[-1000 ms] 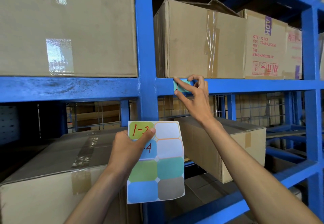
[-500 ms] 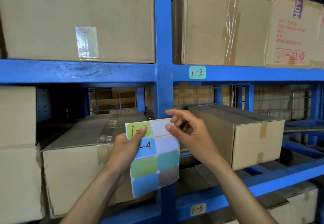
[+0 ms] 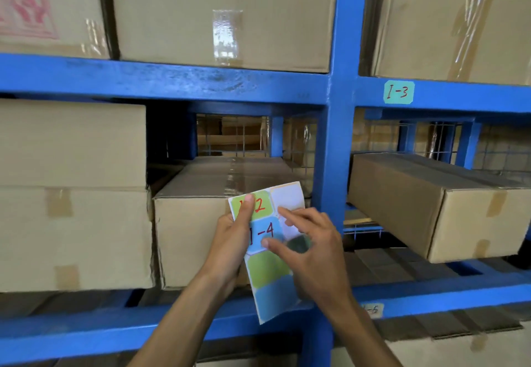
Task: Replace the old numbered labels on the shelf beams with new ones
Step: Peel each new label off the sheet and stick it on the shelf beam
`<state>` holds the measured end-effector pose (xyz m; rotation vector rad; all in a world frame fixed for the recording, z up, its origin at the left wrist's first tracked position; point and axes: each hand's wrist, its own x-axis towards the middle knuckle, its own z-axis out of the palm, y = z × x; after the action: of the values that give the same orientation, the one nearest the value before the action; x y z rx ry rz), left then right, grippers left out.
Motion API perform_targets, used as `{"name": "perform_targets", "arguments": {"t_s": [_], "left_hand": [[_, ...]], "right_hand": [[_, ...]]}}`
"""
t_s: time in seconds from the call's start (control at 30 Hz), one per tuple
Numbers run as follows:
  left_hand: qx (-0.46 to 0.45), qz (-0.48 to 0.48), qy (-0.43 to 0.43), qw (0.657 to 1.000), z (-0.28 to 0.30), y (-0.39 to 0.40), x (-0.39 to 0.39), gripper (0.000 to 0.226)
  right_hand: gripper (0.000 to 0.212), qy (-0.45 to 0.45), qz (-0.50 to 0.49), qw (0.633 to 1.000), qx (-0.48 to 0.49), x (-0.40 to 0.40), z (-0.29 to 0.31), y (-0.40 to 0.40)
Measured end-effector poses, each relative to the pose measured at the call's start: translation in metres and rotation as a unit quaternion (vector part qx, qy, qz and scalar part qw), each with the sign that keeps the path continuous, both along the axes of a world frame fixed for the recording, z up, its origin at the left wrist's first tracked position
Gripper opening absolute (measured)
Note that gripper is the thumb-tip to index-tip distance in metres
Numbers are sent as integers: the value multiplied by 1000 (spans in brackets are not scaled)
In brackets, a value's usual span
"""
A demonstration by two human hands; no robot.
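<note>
My left hand point(image 3: 232, 237) holds a sheet of coloured labels point(image 3: 270, 274) upright, its thumb over the green label marked with a 2. Below that sits a blue label point(image 3: 263, 233) marked 1-4. My right hand point(image 3: 310, 249) rests on the sheet, thumb at the blue label's edge and fingers spread over the sheet's right side. A teal label reading 1-3 point(image 3: 398, 92) is stuck on the upper blue beam point(image 3: 172, 79), right of the upright post point(image 3: 340, 137). A pale label point(image 3: 373, 309) shows on the lower beam point(image 3: 431, 300), partly hidden by my right wrist.
Cardboard boxes fill the shelves: a large one point(image 3: 221, 13) above the upper beam, a stack point(image 3: 71, 194) at the left, one point(image 3: 195, 223) behind the sheet, and one point(image 3: 436, 203) at the right. Wire mesh point(image 3: 230, 137) backs the shelf.
My right hand left the 1-3 label on the upper beam and came down onto the sheet. The view shifted left and lower, so the post and 1-3 label now sit at the right.
</note>
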<state>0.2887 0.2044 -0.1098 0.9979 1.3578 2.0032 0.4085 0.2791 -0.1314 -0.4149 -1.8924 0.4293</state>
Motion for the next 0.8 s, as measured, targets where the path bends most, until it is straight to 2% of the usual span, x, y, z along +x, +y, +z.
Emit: {"name": "perform_targets", "arguments": {"t_s": [0.07, 0.27, 0.57, 0.8], "left_hand": [[-11, -9, 3, 1000, -6, -9, -13, 49], [-12, -40, -56, 998, -20, -35, -53, 42], [27, -81, -124, 989, -51, -82, -113, 41], [17, -72, -32, 997, -74, -113, -146, 39]], "right_hand": [[52, 9, -28, 999, 26, -16, -7, -13], [47, 85, -34, 996, -22, -58, -21, -49], [40, 153, -10, 971, -183, -126, -39, -105], [27, 160, 82, 931, -316, -152, -54, -129]]}}
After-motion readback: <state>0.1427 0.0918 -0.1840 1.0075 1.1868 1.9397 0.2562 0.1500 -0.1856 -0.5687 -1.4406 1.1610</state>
